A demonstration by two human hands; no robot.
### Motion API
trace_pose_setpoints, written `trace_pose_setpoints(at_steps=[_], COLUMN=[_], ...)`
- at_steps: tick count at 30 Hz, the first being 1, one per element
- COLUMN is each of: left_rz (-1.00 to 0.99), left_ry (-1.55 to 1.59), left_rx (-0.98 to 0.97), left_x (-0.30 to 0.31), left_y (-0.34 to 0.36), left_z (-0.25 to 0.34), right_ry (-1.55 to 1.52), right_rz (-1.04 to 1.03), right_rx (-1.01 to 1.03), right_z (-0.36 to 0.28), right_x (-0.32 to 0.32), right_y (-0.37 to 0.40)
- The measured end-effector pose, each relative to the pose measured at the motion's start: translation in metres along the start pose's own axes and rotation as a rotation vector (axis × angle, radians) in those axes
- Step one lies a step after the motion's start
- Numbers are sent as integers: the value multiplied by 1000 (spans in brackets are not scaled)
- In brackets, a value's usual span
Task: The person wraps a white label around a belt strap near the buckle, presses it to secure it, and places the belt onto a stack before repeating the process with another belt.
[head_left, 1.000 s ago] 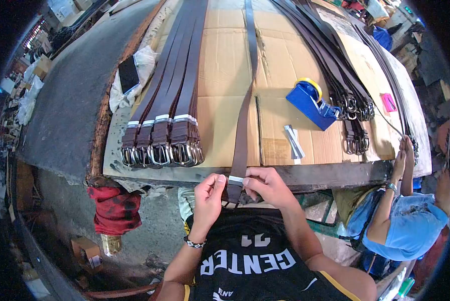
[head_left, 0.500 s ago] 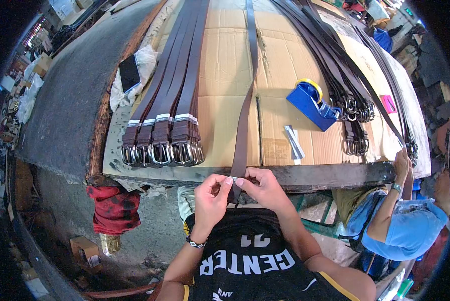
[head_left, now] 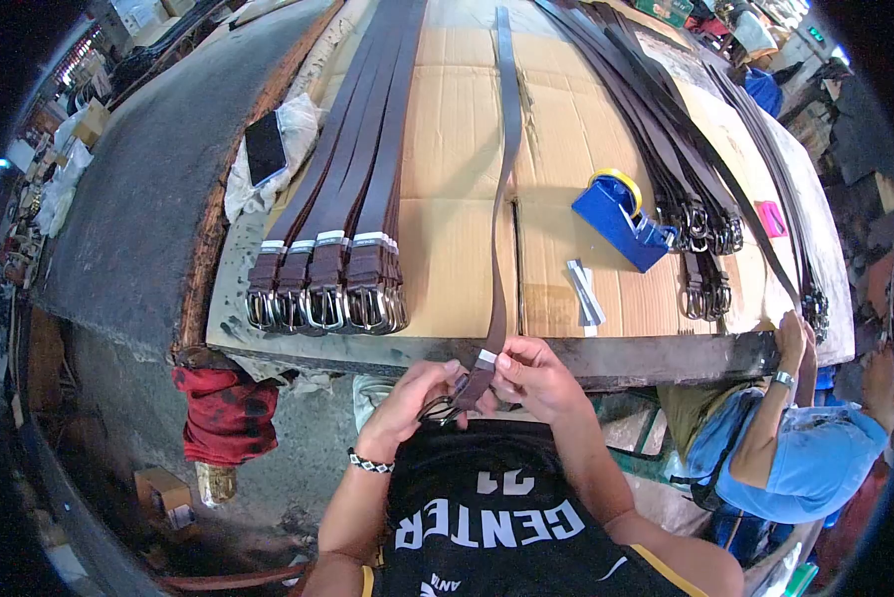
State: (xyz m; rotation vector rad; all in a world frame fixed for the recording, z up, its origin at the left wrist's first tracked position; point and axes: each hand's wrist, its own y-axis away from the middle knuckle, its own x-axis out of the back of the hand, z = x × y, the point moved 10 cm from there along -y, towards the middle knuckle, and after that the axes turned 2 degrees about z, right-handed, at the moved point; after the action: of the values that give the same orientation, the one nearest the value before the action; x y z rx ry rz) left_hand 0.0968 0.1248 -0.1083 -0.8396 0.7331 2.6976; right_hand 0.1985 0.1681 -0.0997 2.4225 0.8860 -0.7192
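Observation:
A long dark brown belt (head_left: 505, 199) runs down the cardboard-covered table to my hands at its front edge. My left hand (head_left: 414, 400) is closed on the buckle end, where part of the metal buckle (head_left: 437, 408) shows. With fingers bent, my right hand (head_left: 536, 378) grips the strap beside a small white label (head_left: 487, 356) wrapped around it. Left of the belt lie stacked brown belts (head_left: 352, 199) with white labels and silver buckles. To the right are a blue tape dispenser (head_left: 621, 224) and white label strips (head_left: 586, 294).
More belts (head_left: 705, 199) and a pink item (head_left: 771, 219) lie at the right. A phone (head_left: 265, 149) rests on plastic at the left. A co-worker in a blue shirt (head_left: 805, 453) holds a strap at the right edge. Red cloth (head_left: 225, 413) wraps a post below.
My left hand has moved left and down with the buckle end, and my right hand has shifted slightly right. The white label and the buckle now show more clearly.

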Motion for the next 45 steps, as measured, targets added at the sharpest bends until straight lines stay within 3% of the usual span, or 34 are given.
trace_pose_setpoints(at_steps=[4, 7, 8, 10, 13, 17, 20, 24, 29, 32, 33, 35, 38, 40, 45], left_rz=[-303, -155, -10, 52, 133, 139, 159, 197, 244, 313, 335, 342, 343, 354, 303], left_ry=[234, 296, 200, -29, -145, -195, -211, -236, -355, -480, -372, -387, -329, -279, -147], left_rx=[8, -64, -54, -154, -237, -266, -277, -338, -421, -514, -394, -468, -572, -536, -669], left_x=[-41, -30, -25, -19, -16, -23, -18, -12, 0, 8, 19, 25, 25, 30, 21], left_y=[11, 12, 15, 19, 26, 36, 43, 61, 96, 123, 126, 139, 151, 151, 146], left_z=[5, 1, 3, 11, 16, 29, 31, 38, 54, 69, 57, 63, 80, 79, 116], right_ry=[-61, 17, 78, 201, -73, -100, 128, 244, 353, 437, 503, 473, 487, 490, 577], right_rz=[-29, -8, 44, 145, 377, 306, 215, 259, 288, 186, 178, 123, -15, 8, -20], right_rx=[-34, -64, -85, -127, -93, -30, 29, 188, 347, 584, 652, 767, 775, 812, 859], right_z=[-3, 15, 14, 8, -5, -22, -53, -109, -231, -329, -361, -417, -494, -494, -534], right_x=[-15, 7, 10, 14, 18, 8, -7, -17, -32, -73, -90, -125, -153, -219, -257], right_y=[2, -2, 0, 3, 3, -17, -41, -90, -161, -184, -184, -182, -200, -171, -206])
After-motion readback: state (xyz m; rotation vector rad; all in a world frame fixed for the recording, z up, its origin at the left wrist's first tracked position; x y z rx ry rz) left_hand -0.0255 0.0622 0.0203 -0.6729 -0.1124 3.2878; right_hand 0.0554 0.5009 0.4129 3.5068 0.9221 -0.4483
